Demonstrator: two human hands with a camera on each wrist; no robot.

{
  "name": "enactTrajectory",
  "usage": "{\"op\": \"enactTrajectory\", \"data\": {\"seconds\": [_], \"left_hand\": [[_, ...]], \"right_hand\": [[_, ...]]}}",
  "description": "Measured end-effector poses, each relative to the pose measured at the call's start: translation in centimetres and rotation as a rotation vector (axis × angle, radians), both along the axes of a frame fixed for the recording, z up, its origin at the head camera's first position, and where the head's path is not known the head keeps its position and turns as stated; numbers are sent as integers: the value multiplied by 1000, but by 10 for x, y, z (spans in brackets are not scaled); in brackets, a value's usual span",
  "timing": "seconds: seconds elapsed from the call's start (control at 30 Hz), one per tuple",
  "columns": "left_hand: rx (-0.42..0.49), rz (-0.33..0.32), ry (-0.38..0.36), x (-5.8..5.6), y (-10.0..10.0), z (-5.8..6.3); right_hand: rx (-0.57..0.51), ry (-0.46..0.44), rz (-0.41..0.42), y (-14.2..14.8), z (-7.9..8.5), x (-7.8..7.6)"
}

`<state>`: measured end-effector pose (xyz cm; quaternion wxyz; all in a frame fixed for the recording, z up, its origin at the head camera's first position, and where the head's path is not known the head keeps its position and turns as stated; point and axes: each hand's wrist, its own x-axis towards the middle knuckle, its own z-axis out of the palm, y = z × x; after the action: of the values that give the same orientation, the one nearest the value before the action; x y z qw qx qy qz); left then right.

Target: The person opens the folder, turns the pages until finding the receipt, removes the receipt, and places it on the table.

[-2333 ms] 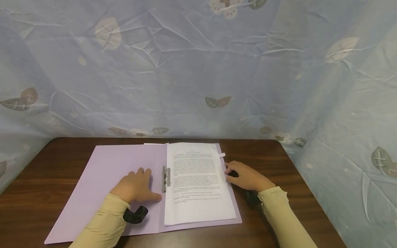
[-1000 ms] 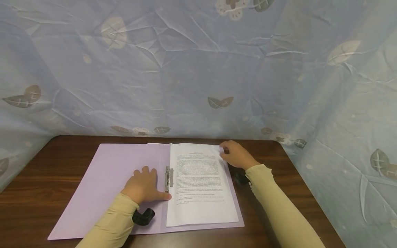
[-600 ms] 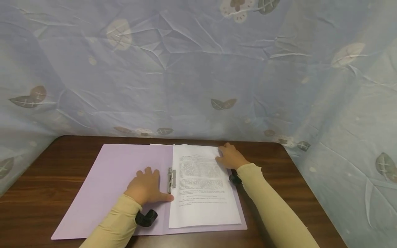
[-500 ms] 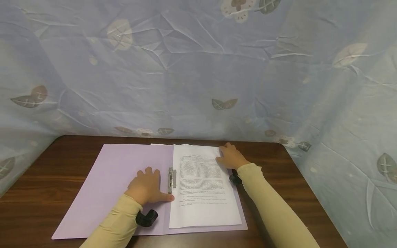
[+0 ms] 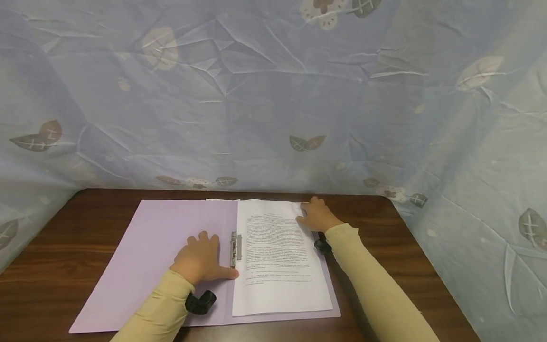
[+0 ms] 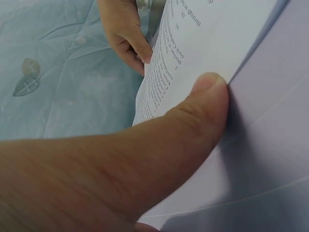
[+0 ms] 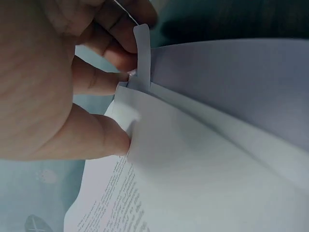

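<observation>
A lilac folder lies open, with a stack of printed paper on its right half. A metal clip sits along the fold at the stack's left edge. My left hand rests on the folder's left half with fingers spread, its thumb at the paper's left edge. At the upper right corner of the stack, my right hand pinches the paper, the thumb on the top sheet. Beside those fingers a narrow white tab sticks out from the folder's edge.
The folder lies on a dark wooden table. A patterned cloth hangs behind it and on both sides. A white paper edge shows past the folder's top. Each wrist carries a black band, one at the left wrist.
My right hand has moved from the folder's right edge up to the paper's top right corner and pinches it. My left thumb has shifted right to the paper's left edge.
</observation>
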<state>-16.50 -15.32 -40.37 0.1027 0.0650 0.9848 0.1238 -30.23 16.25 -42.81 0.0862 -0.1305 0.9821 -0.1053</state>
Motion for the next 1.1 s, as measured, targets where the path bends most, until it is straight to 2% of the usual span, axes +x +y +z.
{"op": "enactTrajectory", "data": {"seconds": [0.33, 0.6, 0.8, 1.1], "left_hand": [[-5, -4, 0, 0, 0, 0], [-1, 1, -6, 1, 0, 1], [3, 2, 0, 1, 0, 1], [-1, 7, -12, 0, 0, -1]], "right_hand": [[-24, 2, -17, -1, 1, -2], [-4, -40, -35, -2, 1, -2], [-11, -2, -9, -4, 6, 2], [-101, -30, -69, -9, 7, 1]]}}
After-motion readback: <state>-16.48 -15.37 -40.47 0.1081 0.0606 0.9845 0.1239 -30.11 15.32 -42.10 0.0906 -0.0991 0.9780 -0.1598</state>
